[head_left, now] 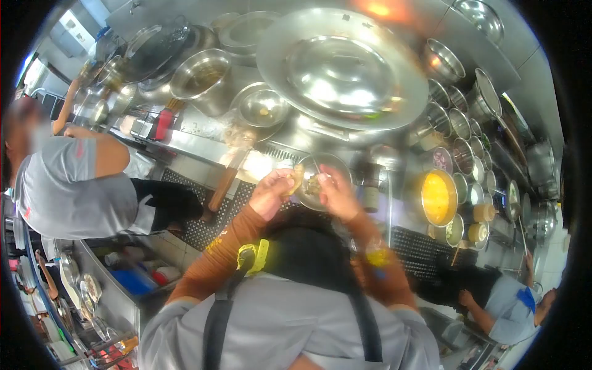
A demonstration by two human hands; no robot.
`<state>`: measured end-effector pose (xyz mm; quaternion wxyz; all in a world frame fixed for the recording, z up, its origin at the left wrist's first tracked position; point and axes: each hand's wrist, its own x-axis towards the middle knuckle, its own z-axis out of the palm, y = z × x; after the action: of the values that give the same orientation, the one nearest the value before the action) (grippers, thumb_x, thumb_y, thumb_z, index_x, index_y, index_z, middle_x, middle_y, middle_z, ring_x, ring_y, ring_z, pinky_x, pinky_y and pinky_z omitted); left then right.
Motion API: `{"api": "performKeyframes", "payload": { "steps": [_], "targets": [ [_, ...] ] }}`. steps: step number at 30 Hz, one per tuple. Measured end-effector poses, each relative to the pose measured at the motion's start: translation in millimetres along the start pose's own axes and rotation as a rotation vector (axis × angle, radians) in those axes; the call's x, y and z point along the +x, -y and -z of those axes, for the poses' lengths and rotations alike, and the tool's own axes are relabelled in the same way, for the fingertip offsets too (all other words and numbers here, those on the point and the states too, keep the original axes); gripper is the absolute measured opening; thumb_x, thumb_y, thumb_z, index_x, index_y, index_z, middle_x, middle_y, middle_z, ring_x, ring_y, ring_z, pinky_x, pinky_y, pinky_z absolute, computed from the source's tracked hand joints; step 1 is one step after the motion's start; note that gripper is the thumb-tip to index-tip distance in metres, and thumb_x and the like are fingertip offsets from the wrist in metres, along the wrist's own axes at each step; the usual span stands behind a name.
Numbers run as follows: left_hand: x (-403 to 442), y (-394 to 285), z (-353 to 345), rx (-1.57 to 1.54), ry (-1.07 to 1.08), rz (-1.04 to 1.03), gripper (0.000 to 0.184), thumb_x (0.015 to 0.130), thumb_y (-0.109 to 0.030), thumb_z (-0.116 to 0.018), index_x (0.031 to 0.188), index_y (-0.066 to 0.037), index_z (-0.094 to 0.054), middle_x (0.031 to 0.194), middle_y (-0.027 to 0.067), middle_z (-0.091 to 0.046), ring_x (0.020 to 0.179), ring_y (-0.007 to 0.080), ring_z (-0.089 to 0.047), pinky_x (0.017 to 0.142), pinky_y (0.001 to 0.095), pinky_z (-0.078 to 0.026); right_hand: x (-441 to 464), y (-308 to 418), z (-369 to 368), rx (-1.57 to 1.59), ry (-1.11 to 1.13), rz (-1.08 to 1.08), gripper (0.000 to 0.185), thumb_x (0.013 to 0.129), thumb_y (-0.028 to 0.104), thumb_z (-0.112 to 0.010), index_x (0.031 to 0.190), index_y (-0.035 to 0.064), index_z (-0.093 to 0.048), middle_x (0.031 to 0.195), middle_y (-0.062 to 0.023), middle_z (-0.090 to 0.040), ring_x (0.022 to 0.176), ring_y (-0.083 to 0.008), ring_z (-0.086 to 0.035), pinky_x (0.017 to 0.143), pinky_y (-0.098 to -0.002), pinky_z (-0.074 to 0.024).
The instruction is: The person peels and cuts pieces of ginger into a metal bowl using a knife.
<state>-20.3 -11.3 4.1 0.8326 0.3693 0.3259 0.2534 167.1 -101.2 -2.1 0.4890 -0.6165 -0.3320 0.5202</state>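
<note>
My left hand (pixel 271 193) is closed on a pale yellowish, soft-looking piece (pixel 296 179), pinched between thumb and fingers at the left rim of a metal bowl (pixel 340 162). Over the bowl's right side, my right hand (pixel 337 193) is closed, slightly blurred, with its fingertips on what looks like a thin metal utensil (pixel 316 164). A chunky, greenish-brown mixture (pixel 311 186) lies in the bowl between the hands. The utensil's far end cannot be made out.
A large round metal lid (pixel 280 68) spans the range ahead. Metal pots (pixel 201 75) stand left of it. A wooden handle (pixel 223 188) juts out at left. At right are a yellow-filled bowl (pixel 438 197) and several containers. Co-workers (pixel 80 185) stand on both sides.
</note>
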Motion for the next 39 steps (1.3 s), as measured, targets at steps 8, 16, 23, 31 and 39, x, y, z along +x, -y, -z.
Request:
{"api": "performKeyframes", "payload": {
  "steps": [8,16,23,31,39],
  "targets": [
    [11,5,-4,0.076,-0.033,-0.091,0.030,0.091,-0.006,-0.062,0.121,-0.006,-0.056,0.103,0.0038,-0.066,0.083,0.0102,-0.060,0.069,0.0250,-0.049,-14,2,-10,-0.228,0.025,0.187,0.059,0.098,0.036,-0.056,0.145,0.0043,-0.040,0.079,-0.0139,-0.066,0.072,-0.0196,-0.065,0.068,-0.0322,-0.0510],
    [18,4,10,0.312,0.039,-0.145,0.032,0.089,-0.007,-0.065,0.120,-0.004,-0.056,0.102,0.0038,-0.065,0.084,0.0094,-0.059,0.071,0.0236,-0.047,-21,6,-6,-0.307,0.017,0.183,0.059,0.097,0.036,-0.056,0.143,0.0036,-0.041,0.083,-0.0209,-0.067,0.074,-0.0265,-0.067,0.070,-0.0360,-0.0511],
    [17,-8,-5,0.197,-0.097,-0.126,0.036,0.090,-0.010,-0.066,0.123,-0.004,-0.053,0.100,0.0036,-0.064,0.085,0.0104,-0.060,0.071,0.0243,-0.047,-26,13,-2,-0.183,0.081,0.090,0.058,0.098,0.038,-0.055,0.143,0.0035,-0.041,0.072,-0.0073,-0.061,0.061,-0.0129,-0.058,0.059,-0.0285,-0.0467],
    [21,-8,1,0.082,0.021,-0.096,0.036,0.093,-0.014,-0.063,0.126,-0.003,-0.054,0.098,0.0025,-0.064,0.084,0.0096,-0.058,0.074,0.0255,-0.048,-28,20,-5,-0.163,0.073,0.101,0.052,0.099,0.039,-0.053,0.135,0.0026,-0.045,0.068,-0.0037,-0.057,0.059,-0.0116,-0.056,0.056,-0.0278,-0.0451],
    [21,-8,-6,0.239,0.097,-0.104,0.039,0.095,-0.015,-0.060,0.131,-0.002,-0.052,0.102,0.0026,-0.063,0.085,0.0095,-0.057,0.073,0.0254,-0.047,-11,17,0,0.143,0.114,-0.057,0.031,0.102,0.038,-0.047,0.108,0.0086,-0.051,0.066,-0.0004,-0.052,0.049,-0.0071,-0.043,0.043,-0.0232,-0.0333]
  ]
}}
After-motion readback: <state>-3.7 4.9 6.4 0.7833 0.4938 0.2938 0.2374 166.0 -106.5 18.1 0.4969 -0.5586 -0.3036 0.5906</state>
